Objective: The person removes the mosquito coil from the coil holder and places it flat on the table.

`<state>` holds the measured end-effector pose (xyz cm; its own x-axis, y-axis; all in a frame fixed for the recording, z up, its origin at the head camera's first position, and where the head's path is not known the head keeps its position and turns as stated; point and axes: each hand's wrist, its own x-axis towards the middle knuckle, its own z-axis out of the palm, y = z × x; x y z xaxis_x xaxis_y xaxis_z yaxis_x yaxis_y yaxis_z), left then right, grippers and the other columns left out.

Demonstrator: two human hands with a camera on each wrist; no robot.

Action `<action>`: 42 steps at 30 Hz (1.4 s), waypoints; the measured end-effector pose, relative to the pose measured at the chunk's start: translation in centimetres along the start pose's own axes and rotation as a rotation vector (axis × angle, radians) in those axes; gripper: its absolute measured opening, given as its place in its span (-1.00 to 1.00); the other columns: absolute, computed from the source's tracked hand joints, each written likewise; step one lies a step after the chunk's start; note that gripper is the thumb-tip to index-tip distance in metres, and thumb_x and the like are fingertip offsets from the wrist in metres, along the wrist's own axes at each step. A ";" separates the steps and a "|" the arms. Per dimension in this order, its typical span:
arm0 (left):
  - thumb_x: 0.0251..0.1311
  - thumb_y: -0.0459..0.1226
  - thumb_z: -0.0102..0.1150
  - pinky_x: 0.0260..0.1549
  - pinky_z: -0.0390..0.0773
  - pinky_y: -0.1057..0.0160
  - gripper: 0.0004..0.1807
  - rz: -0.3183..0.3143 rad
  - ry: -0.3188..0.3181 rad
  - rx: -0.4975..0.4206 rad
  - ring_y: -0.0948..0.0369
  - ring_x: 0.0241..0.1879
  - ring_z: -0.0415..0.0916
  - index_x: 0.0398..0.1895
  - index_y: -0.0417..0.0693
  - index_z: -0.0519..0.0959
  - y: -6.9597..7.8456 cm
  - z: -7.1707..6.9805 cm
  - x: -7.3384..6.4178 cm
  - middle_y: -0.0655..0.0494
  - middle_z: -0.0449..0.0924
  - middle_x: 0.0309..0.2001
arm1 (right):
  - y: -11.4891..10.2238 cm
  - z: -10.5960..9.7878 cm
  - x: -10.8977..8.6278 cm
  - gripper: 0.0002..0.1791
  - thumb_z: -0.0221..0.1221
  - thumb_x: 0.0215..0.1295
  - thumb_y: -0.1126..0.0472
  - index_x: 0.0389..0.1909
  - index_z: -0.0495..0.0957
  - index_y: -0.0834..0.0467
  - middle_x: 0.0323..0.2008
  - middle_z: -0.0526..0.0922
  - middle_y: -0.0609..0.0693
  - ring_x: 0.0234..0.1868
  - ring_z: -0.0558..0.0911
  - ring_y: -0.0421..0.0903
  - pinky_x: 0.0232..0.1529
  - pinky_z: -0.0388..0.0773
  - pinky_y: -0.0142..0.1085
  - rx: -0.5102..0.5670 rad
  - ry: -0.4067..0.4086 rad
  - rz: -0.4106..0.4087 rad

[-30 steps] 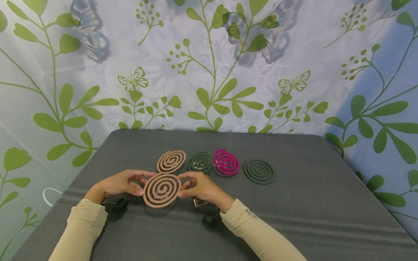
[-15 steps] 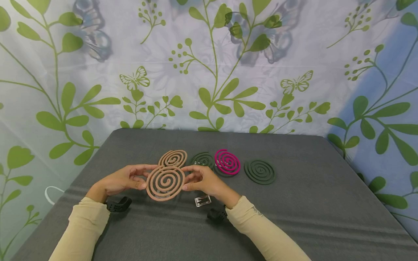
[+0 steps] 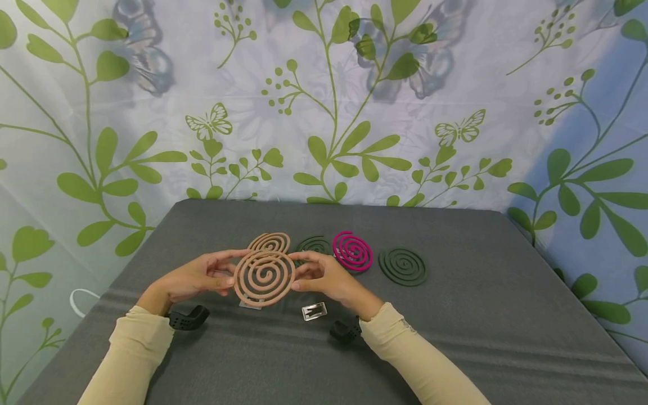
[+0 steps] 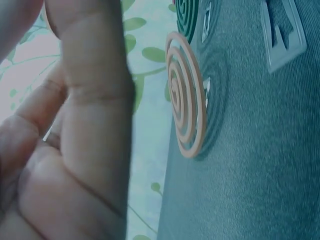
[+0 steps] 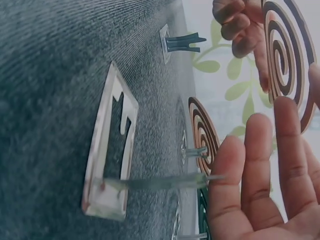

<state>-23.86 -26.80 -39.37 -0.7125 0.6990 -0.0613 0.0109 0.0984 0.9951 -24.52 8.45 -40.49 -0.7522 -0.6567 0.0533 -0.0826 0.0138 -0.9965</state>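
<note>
Both hands hold a tan mosquito coil (image 3: 265, 275) by its opposite edges, raised and tilted above the table. My left hand (image 3: 202, 275) pinches its left edge between thumb and fingers. The right hand (image 3: 331, 281) grips the right edge, thumb in front. Below the coil, a small metal coil stand (image 3: 251, 304) shows with its prong (image 5: 185, 43) standing upright in the right wrist view. Another metal stand (image 3: 315, 311) sits near the right hand, its prong raised too. In the left wrist view, the left hand's fingers (image 4: 95, 100) fill the left side, and the held coil is mostly hidden.
Behind the held coil, a second tan coil (image 4: 187, 100) sits raised on a stand. A dark green coil (image 3: 313, 246), partly covered by the right hand, and a pink coil (image 3: 352, 251) stand beside it. Another green coil (image 3: 403, 266) lies on the grey table (image 3: 481, 315) farther right.
Both hands have lifted the tan coil away from me and slightly right, tilting it more upright. The stands in front have come into view; the other coils have not moved.
</note>
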 end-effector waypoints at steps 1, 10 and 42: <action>0.58 -0.39 0.21 -0.10 0.75 0.22 -0.27 -0.007 0.005 0.001 0.21 -0.08 0.75 0.73 -0.02 0.22 0.1 0.1 0.1 0.06 0.74 0.09 | 0.0 -0.1 0.0 -0.27 0.37 0.40 0.46 0.56 0.39 0.31 0.07 0.77 0.26 -0.05 0.75 -0.12 0.04 0.70 -0.22 0.010 0.000 0.000; 0.57 -0.33 0.27 -0.27 0.77 0.26 -0.03 -0.053 0.061 0.008 0.25 -0.25 0.80 0.75 -0.34 -0.16 1.5 1.8 0.7 0.01 0.83 -0.18 | 0.0 -1.1 -0.8 -0.25 0.35 0.45 0.39 0.60 0.32 0.31 -0.05 0.82 0.08 -0.04 0.75 -0.12 0.04 0.69 -0.24 0.083 -0.009 -0.026; 0.47 -0.36 0.36 -0.53 0.65 0.27 0.04 -0.001 0.083 0.061 0.17 -0.38 0.75 0.78 -0.20 -0.12 1.7 6.4 3.9 -0.13 0.75 -0.20 | 0.2 -4.8 -3.6 -0.10 0.43 0.35 0.43 0.63 0.21 0.35 -0.20 0.80 -0.04 -0.14 0.77 -0.11 -0.05 0.71 -0.24 0.073 -0.015 -0.012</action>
<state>-22.11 -19.35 -38.41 -0.7682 0.6380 -0.0526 0.0516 0.1437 0.9883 -25.01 14.42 -40.60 -0.7417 -0.6676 0.0653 -0.0434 -0.0494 -0.9978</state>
